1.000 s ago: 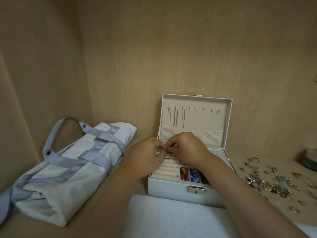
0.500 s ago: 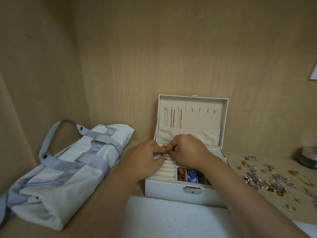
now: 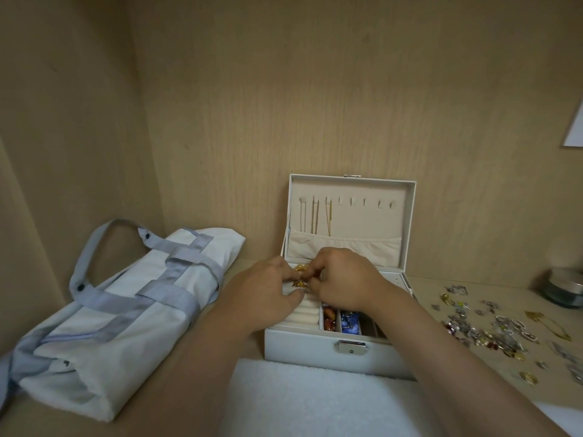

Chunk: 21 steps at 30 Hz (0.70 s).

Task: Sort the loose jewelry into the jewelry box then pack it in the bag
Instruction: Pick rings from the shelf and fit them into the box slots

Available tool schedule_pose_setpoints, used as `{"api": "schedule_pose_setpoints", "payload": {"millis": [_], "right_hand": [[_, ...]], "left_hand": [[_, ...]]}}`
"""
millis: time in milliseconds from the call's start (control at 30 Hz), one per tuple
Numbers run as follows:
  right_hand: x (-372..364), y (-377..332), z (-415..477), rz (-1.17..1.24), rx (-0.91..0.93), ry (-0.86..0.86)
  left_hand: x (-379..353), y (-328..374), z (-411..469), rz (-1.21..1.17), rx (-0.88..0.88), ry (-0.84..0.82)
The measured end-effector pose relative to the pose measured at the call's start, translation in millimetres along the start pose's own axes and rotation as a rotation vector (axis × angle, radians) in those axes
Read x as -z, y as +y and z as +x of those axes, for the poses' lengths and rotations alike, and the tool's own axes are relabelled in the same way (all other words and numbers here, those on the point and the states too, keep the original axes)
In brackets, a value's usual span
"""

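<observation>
A gold piece (image 3: 299,275) of jewelry is held just above the back left of the open jewelry box (image 3: 315,353), over the cream ring rolls (image 3: 306,315). The left hand (image 3: 268,294) pinches it from the left and the right hand (image 3: 344,282) from the right. Both sets of fingers are curled tight on it, and the two hands nearly meet. How the piece itself is shaped I cannot make out.

In the box's front row, right of the rolls, one small compartment holds something red-orange (image 3: 328,316) and the next something blue (image 3: 350,320). The lid (image 3: 372,212) stands upright against the back wall, with thin chains (image 3: 315,217) hanging from its left hooks into a fabric pocket. A metal clasp (image 3: 352,346) sits on the front wall.

The box stands mid-counter, close to the back edge. A white towel (image 3: 315,402) lies at the front edge, reaching up to the box's front. The pale bag (image 3: 126,310) with grey straps lies on its side at the left end, running into the back left corner. The loose jewelry (image 3: 492,329) is scattered toward the right end, apart from the box, and a round metal-topped container (image 3: 566,287) sits behind it near the back right.
</observation>
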State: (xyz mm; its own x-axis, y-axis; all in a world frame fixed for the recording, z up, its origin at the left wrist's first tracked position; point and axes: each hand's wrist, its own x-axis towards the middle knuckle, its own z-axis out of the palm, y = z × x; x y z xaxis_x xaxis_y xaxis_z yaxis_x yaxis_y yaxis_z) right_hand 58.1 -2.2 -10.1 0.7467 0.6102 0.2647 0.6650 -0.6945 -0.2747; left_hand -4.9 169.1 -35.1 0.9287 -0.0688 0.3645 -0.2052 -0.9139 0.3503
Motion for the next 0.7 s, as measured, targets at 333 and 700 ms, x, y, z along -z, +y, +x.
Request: {"api": "schedule_pose_setpoints", "payload": {"millis": [333, 700], "right_hand": [[48.2, 41.7, -34.3, 0.193, -0.063, 0.140], [86.3, 157.0, -121.2, 0.196, -0.271, 0.042]], "left_hand": [[8.5, 38.3, 0.5, 0.004, -0.056, 0.235], [-47.5, 142.0, 51.7, -0.096, -0.230, -0.042]]}}
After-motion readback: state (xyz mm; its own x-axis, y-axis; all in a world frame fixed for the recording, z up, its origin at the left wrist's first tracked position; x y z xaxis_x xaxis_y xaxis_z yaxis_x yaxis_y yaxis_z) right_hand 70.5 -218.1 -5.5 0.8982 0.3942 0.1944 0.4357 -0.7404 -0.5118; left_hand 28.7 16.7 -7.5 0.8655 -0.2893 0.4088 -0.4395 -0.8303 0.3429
